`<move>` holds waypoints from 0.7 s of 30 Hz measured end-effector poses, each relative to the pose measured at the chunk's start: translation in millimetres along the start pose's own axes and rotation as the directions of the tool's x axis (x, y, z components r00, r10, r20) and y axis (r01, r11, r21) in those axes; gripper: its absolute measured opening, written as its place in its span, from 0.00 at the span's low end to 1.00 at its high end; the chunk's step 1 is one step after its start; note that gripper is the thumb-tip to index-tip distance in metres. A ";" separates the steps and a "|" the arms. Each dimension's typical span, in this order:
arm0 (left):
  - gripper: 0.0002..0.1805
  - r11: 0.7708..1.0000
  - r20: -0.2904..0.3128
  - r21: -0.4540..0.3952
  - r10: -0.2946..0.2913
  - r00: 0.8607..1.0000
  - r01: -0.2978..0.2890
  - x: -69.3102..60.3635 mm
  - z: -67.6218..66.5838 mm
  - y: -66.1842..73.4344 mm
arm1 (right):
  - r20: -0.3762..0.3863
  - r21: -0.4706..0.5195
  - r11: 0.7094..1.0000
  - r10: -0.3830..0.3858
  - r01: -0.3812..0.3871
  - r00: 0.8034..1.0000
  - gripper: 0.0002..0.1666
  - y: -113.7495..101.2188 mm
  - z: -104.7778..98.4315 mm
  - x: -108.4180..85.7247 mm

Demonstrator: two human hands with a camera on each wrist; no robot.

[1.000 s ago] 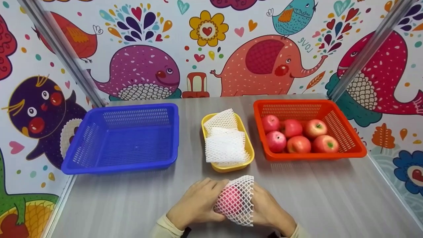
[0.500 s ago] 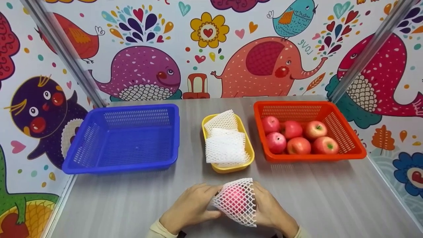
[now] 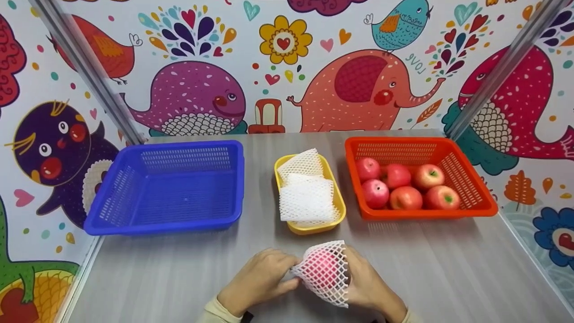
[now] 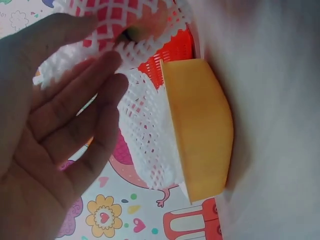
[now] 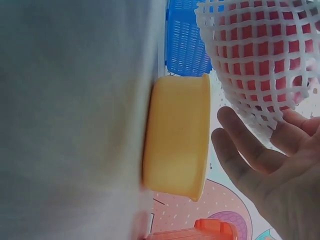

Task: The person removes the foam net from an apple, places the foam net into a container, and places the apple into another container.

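Note:
A red apple (image 3: 323, 268) sits inside a white foam net sleeve (image 3: 337, 294), held up just above the table's near side. My left hand (image 3: 261, 280) pinches the narrow, gathered end of the sleeve between thumb and fingers. At the wide end, my right hand (image 3: 371, 285) grips the apple from the right; part of its fingers is hidden behind the net. In the right wrist view, the mesh (image 5: 265, 60) covers the apple and the right hand (image 5: 280, 155) supports it from below. The left wrist view shows the left hand (image 4: 65, 110) with its fingertips at the net.
A yellow basket (image 3: 309, 229) with several folded foam nets (image 3: 306, 199) stands just beyond the hands. To the left is a blue basket (image 3: 163, 226) with nothing visible in it. A red basket (image 3: 426, 213) at right holds several apples (image 3: 406, 197). Printed walls enclose the table.
The left hand has slid off the apple to the left and now pinches the sleeve's narrow end. Apple and net have shifted slightly right. The baskets have stayed put.

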State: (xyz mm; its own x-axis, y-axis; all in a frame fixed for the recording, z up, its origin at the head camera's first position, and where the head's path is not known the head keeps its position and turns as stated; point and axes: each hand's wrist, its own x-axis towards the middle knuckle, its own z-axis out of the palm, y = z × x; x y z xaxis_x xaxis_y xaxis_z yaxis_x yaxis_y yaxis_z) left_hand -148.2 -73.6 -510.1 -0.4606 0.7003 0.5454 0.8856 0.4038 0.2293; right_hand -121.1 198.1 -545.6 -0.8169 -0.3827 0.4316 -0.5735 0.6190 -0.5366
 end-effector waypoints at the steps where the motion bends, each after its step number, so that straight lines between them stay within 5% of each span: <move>1: 0.10 1.000 0.004 -0.012 0.005 1.000 -0.005 0.8 0.6 -0.4 | -0.007 0.003 1.000 0.003 -0.003 1.000 0.46 0.4 0.0 -0.8; 9: 0.08 0.993 -0.030 -0.109 0.036 0.999 -0.039 5.0 0.3 -4.4 | -0.038 0.056 0.998 0.005 -0.002 0.999 0.48 0.2 -3.4 -0.3; 21: 0.14 0.996 -0.034 -0.087 -0.012 0.999 0.009 -1.8 -2.5 -13.0 | -0.059 0.277 0.960 -0.008 0.024 0.998 0.50 0.9 -15.9 -2.5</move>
State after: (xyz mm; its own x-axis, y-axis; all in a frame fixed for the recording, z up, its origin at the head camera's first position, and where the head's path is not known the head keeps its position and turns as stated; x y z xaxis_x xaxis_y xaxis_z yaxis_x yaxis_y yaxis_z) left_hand -158.7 -81.5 -512.0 -0.4692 0.6746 0.5699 0.8831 0.3573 0.3040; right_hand -118.6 210.4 -535.6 -0.8071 -0.3470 0.4777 -0.5878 0.3949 -0.7061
